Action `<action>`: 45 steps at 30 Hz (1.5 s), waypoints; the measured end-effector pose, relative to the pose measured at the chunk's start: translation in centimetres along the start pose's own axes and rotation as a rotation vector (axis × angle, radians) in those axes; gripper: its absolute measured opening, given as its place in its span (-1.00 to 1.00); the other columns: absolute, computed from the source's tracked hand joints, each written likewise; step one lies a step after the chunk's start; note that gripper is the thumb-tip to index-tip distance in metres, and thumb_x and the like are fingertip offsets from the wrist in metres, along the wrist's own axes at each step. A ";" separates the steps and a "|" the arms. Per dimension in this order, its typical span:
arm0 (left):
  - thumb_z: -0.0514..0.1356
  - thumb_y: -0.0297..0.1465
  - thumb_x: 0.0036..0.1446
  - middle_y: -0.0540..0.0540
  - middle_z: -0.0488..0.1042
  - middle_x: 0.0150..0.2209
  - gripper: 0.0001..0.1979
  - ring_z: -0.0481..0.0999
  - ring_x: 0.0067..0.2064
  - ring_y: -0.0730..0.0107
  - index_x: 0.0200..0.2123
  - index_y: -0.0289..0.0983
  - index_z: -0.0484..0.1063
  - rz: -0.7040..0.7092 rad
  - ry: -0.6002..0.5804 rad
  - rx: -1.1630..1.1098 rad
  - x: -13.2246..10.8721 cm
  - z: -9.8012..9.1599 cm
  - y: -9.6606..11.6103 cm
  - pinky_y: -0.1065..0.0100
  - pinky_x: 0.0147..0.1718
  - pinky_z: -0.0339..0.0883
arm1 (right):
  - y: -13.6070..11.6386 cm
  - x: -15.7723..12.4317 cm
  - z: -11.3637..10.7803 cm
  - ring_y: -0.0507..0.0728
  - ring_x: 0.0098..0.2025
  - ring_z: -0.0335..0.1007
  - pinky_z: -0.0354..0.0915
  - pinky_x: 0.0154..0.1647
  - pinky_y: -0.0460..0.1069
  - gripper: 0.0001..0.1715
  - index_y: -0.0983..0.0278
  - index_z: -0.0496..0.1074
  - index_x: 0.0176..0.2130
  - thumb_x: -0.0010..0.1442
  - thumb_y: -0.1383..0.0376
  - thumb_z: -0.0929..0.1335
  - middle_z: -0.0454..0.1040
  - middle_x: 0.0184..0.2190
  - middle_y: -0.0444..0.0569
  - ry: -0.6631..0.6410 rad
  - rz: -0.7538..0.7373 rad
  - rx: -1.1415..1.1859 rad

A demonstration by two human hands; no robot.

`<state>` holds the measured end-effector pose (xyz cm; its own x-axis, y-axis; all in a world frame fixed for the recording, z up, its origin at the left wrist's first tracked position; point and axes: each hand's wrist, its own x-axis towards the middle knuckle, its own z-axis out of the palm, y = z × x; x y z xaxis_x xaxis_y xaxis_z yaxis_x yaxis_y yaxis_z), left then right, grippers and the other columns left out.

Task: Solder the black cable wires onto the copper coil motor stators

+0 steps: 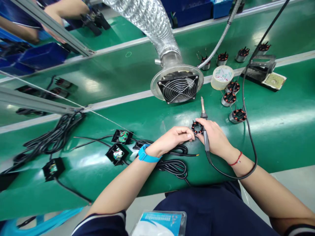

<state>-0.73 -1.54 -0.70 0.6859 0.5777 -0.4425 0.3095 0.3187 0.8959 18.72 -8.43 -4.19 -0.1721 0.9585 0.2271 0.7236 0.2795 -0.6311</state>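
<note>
A motor stator [197, 127], a black ring with copper windings, is gripped between the thumb and fingers of my right hand [216, 137]. The same hand keeps a soldering iron [206, 141] tucked against its palm, the bare tip pointing away from me. My left hand [177, 137], with a blue band on its wrist, is closed in a pinch at the stator's lower left edge. Whatever lies between its fingertips is too small to make out. Under and beside my left forearm are coiled black cables [176, 167].
A fume extractor fan [180, 88] hangs just beyond my hands. Several stators [237, 116] stand to the right, by a tape roll [222, 78] and an iron stand with sponge [274, 80]. Open black boxes [116, 154] and a cable bundle [56, 136] lie left. Another person's arm [66, 11] shows beyond the partition.
</note>
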 end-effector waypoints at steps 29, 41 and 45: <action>0.04 -0.38 0.34 -0.11 0.51 -0.26 -0.78 0.47 -0.23 0.33 -0.20 -0.27 0.48 0.304 0.253 0.949 -3.5 0.3 1.6 0.34 -0.22 0.33 | 1.0 -0.2 -1.6 0.19 -0.04 0.59 0.48 0.02 0.20 -0.59 0.17 0.27 0.14 0.32 0.38 0.27 0.62 -0.08 0.03 0.405 -0.065 0.098; 0.15 -0.27 0.26 -0.05 0.49 -0.34 -0.76 0.43 -0.27 0.42 -0.32 -0.32 0.50 0.283 0.240 0.300 -3.8 -0.4 1.3 0.39 -0.21 0.28 | -5.4 0.7 -1.4 0.03 -0.21 0.60 0.56 -0.09 -0.01 -0.53 0.12 0.24 0.14 0.28 0.41 0.31 0.56 -0.14 -0.08 0.258 0.019 0.632; 0.10 -0.27 0.32 -0.04 0.47 -0.35 -0.72 0.39 -0.33 0.46 -0.28 -0.32 0.51 0.285 0.191 0.304 -4.0 -0.3 1.0 0.42 -0.29 0.26 | -5.6 0.9 -0.7 -0.01 -0.25 0.58 0.54 -0.12 -0.06 -0.50 0.09 0.24 0.13 0.26 0.44 0.33 0.54 -0.21 -0.16 0.252 0.045 0.844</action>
<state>-3.36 -3.27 1.97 0.6466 0.7479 -0.1501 0.3245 -0.0915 0.9415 15.00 -9.20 0.08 0.0693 0.9567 0.2829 -0.0260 0.2852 -0.9581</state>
